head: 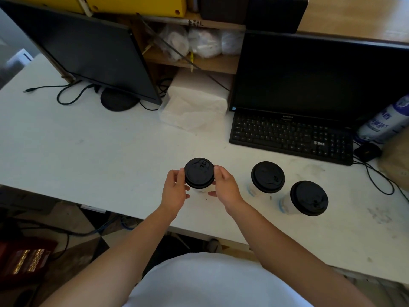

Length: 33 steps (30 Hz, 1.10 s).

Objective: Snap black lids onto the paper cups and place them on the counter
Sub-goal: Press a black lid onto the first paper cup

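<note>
**A:** How will that black lid [199, 172] handle?

**B:** Light, thin plastic, I'd judge. Stiff at the rim, springy across the top. The paper cup [201, 189] under it looks just as light, and its wall would likely buckle under a hard squeeze. Better to hold it at the rim and spread the pressure round.

**A:** Where does it sit against the fingers?

**B:** Between them. The left hand [174, 191] curls its fingers [180, 173] onto the lid's left edge. The right hand [226, 187] pinches the right edge. The lid hides most of the cup.

**A:** Is it standing?

**B:** It is over the white counter [110, 151], near the front edge. I cannot tell whether it rests there or is lifted. One capped cup [267, 177] and a second capped cup [308, 198] stand to the right, apart from both hands.
</note>
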{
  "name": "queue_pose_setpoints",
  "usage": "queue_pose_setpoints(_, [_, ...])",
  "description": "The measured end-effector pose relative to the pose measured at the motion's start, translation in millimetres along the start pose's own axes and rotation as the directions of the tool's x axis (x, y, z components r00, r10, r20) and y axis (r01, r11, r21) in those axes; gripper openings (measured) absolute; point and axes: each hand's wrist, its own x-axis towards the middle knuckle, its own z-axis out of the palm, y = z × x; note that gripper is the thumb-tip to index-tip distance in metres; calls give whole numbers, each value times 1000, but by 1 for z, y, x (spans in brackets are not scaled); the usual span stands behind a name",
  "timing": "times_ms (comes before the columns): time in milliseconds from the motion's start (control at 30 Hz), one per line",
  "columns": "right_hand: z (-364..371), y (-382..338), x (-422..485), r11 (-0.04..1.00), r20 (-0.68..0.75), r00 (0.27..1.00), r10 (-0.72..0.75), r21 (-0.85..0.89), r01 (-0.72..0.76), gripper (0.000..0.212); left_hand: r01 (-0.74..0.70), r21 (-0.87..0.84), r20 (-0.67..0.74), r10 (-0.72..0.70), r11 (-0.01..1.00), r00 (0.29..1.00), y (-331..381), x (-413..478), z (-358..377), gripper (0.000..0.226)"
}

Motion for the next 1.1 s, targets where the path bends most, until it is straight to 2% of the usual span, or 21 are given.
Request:
queue_pose_setpoints(133, [1,1,2,995,-41,998,-46,-90,42,36,-92,109,-23,95,990,995,0,0,-2,27])
queue_pose_setpoints(200, [4,3,0,977,-92,987,-130,-183,112,36,-130,146,-37,136,981,990,1,0,-3,24])
queue_pose_setpoints(267, [6,7,-4,900,-125,952,-278,-382,212,35,-179,189,-42,190,966,981,3,0,-3,21])
queue_pose_setpoints(333, [7,11,-7,807,-130,928,-349,-545,227,34,-232,250,-47,251,940,967,4,0,-3,17])
queue_pose_setpoints(467, [5,5,-7,803,-134,944,-301,-569,176,33,-294,309,5,308,904,951,8,2,-4,20])
queue_pose_setpoints(533, [4,3,-7,838,-110,955,-275,-514,182,34,-268,286,40,268,920,963,12,1,-5,27])
queue_pose_setpoints(633, [3,1,-7,945,-74,980,-184,-288,156,34,-85,94,40,82,992,996,16,0,-5,26])
queue_pose_setpoints(733, [-1,-4,-14,994,-26,997,-72,-83,69,30,19,-98,-3,-20,995,1000,16,-1,-6,23])
queue_pose_setpoints(800, [-3,-6,-20,999,15,999,-39,-17,39,29,49,-202,-31,-57,978,998,17,-5,-7,22])
queue_pose_setpoints(900, [-6,-8,-27,998,79,995,-57,15,56,25,103,-305,-25,-116,947,993,23,-8,-11,23])
queue_pose_setpoints(1000, [-12,-9,-30,995,202,974,-99,-8,103,26,199,-374,13,-210,906,978,30,-5,-17,30])
queue_pose_setpoints(1100, [-16,-8,-33,960,323,923,-209,-112,257,39,354,-423,113,-340,834,934,35,2,-23,32])
